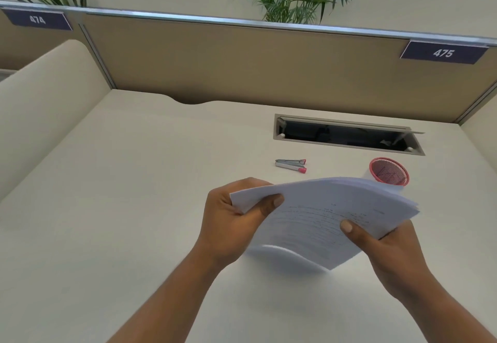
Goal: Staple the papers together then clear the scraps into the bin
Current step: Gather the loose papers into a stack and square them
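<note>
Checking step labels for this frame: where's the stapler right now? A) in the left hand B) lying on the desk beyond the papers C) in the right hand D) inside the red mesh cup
B. The stapler lies alone on the desk, beyond the papers, which the left hand and right hand both grip; the red mesh cup stands apart to its right.

White papers, faintly lined; red mesh bin; silver-pink stapler.
</note>
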`<act>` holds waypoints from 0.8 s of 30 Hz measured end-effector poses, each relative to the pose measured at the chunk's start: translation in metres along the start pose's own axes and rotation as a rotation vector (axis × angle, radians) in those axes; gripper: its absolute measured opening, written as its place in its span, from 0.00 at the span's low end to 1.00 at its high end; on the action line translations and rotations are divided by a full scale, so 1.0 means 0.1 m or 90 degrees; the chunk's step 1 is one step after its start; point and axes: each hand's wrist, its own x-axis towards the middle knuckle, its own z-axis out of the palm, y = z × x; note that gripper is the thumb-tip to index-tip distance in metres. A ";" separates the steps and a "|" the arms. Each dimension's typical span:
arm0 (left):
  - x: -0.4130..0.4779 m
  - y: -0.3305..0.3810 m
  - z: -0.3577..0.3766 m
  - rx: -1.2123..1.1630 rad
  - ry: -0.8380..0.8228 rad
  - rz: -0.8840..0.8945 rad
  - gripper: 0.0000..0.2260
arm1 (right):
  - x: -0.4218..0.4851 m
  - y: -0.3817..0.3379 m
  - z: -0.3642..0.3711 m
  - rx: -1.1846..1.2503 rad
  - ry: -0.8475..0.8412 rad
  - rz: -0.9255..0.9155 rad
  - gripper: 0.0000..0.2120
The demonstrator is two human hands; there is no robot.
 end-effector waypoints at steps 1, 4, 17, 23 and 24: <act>0.00 0.01 0.01 0.009 -0.004 0.005 0.10 | 0.00 0.01 0.00 -0.003 -0.002 -0.009 0.21; 0.01 -0.03 0.01 0.014 -0.012 -0.034 0.10 | 0.01 0.07 -0.01 0.008 -0.003 -0.001 0.21; 0.01 -0.30 0.00 0.020 -0.046 -0.135 0.12 | 0.03 0.30 0.05 0.074 -0.030 0.095 0.22; 0.00 -0.38 -0.03 0.023 -0.048 -0.148 0.11 | 0.01 0.33 0.03 0.033 -0.038 0.097 0.18; -0.01 -0.39 -0.04 0.018 -0.044 -0.152 0.11 | 0.01 0.33 0.01 0.030 -0.037 0.094 0.16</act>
